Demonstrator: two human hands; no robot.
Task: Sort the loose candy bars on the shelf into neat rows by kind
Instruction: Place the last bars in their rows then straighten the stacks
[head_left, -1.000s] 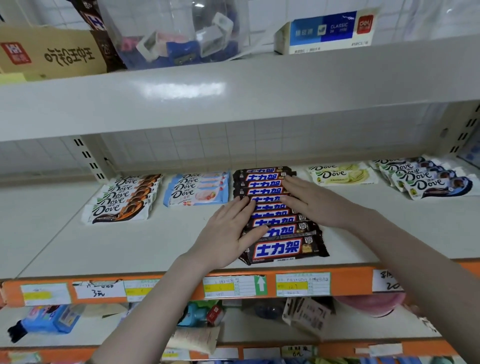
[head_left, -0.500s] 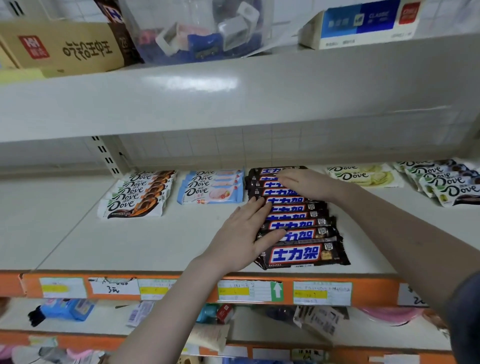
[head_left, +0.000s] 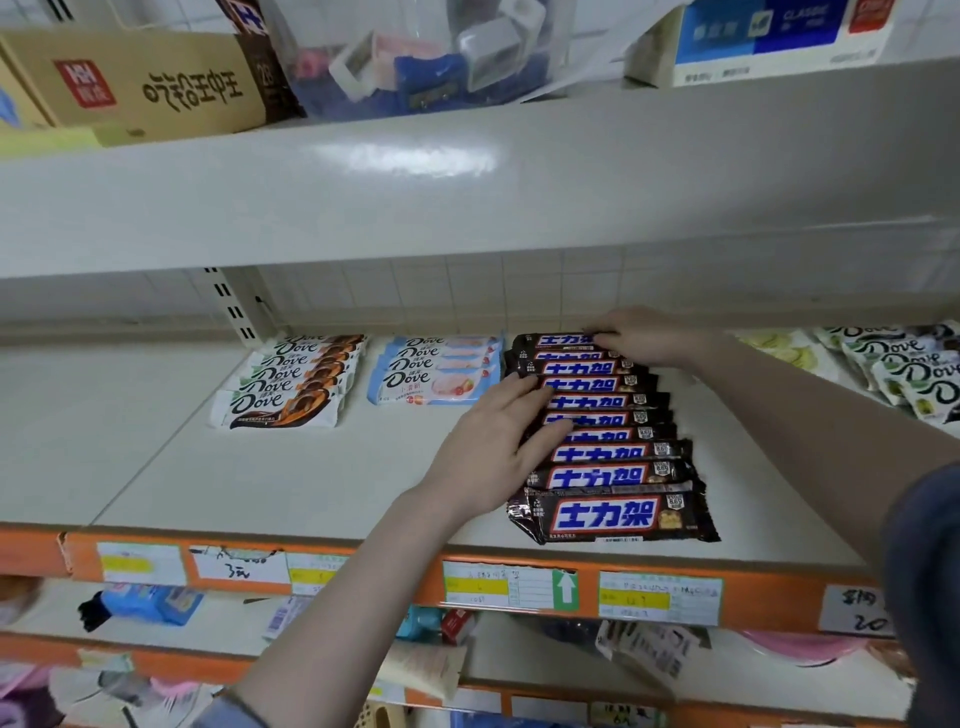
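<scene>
A row of several dark brown bars with blue-and-white labels (head_left: 605, 470) runs from the back of the white shelf (head_left: 291, 478) to its front edge. My left hand (head_left: 493, 449) lies flat, fingers spread, against the left ends of the middle bars. At the row's back end, my right hand (head_left: 647, 335) rests with its fingers on the rearmost bar. To the left lie a row of white-and-orange Dove bars (head_left: 291, 382) and a row of pale blue Dove bars (head_left: 436, 369). Yellow Dove bars (head_left: 784, 348) and dark-and-white Dove bars (head_left: 909, 364) lie to the right.
An upper shelf board (head_left: 467, 176) hangs low over the bars; on it stand a cardboard box (head_left: 140, 83) and a clear bin (head_left: 415, 52). An orange price strip (head_left: 519, 587) with labels edges the shelf front. Mixed goods fill the lower shelf (head_left: 156, 608).
My right hand slid from the middle of the brown-bar row back to its rear end. My left hand stayed against the left ends of the bars. The camera shifted slightly left.
</scene>
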